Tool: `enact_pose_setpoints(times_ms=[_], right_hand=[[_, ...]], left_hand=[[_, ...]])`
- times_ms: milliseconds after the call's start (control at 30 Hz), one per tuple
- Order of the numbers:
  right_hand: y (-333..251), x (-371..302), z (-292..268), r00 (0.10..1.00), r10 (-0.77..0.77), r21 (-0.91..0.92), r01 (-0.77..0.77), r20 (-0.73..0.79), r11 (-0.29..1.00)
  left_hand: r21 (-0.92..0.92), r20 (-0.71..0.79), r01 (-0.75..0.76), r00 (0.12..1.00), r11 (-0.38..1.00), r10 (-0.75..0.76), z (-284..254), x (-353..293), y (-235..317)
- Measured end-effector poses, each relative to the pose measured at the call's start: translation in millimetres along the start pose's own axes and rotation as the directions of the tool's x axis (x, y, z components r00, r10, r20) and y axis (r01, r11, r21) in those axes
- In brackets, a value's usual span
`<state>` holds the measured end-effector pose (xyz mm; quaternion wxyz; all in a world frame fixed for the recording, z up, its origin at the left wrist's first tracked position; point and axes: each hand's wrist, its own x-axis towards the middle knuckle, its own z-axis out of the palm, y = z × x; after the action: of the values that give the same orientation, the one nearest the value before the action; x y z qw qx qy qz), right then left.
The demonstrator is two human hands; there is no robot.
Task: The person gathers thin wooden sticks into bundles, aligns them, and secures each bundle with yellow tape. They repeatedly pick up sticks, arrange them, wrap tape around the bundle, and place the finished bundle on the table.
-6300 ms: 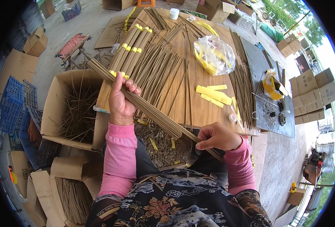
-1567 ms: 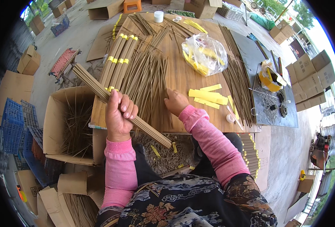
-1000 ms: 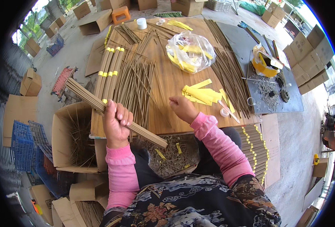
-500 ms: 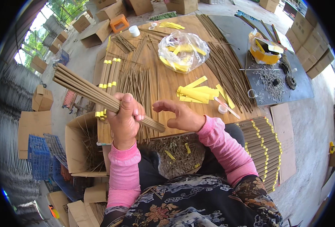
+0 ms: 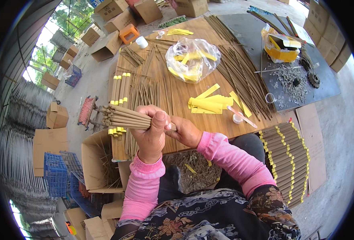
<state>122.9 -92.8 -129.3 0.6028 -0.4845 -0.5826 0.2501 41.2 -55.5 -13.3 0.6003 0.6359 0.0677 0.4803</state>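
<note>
A bundle of brown incense sticks lies across my grip at the table's near left edge, its loose ends pointing left. My left hand is wrapped around it, thumb on top. At the bundle's right end, my right hand has its fingers closed around the tips, partly hidden behind the left hand. Just beyond are bundles with yellow bands and loose sticks on the wooden table. Yellow paper strips are spread to the right of my hands.
A clear plastic bag holding yellow strips sits mid-table. A small white cup and a flat pale stick lie near the front edge. Banded bundles are stacked at lower right; an open carton stands at left.
My right hand has come in from the right and closed on the bundle's right end. The bundle has dropped from its slant to nearly level and shifted right with my left hand.
</note>
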Motion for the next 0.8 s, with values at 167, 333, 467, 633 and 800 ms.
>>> enact_pose_setpoints(times_ms=[167,333,467,633,800], right_hand=[[-14.1,-4.6,-2.6,0.996,-0.082,-0.083,0.080,-0.020,0.993],[-1.1,-0.8,0.4,0.999,0.037,-0.052,-0.039,-0.028,0.998],[-5.6,-0.1,-5.6,0.998,0.064,-0.110,-0.066,-0.016,0.992],[-12.9,1.9,-6.6,0.998,0.053,-0.115,-0.055,-0.021,0.992],[-11.3,2.6,-7.0,0.994,0.104,-0.125,-0.109,-0.043,0.986]], left_hand=[[-0.046,-0.061,0.043,0.997,0.998,-0.046,0.5,-0.4,2.2],[-0.029,-0.104,0.135,0.985,0.990,-0.137,-0.1,10.5,-0.5],[-0.008,-0.090,0.076,0.993,0.997,-0.076,0.2,29.4,28.5],[0.022,-0.041,0.005,0.999,1.000,-0.004,9.4,37.1,54.0],[-0.007,-0.150,-0.023,0.988,1.000,0.022,9.8,37.7,38.5]])
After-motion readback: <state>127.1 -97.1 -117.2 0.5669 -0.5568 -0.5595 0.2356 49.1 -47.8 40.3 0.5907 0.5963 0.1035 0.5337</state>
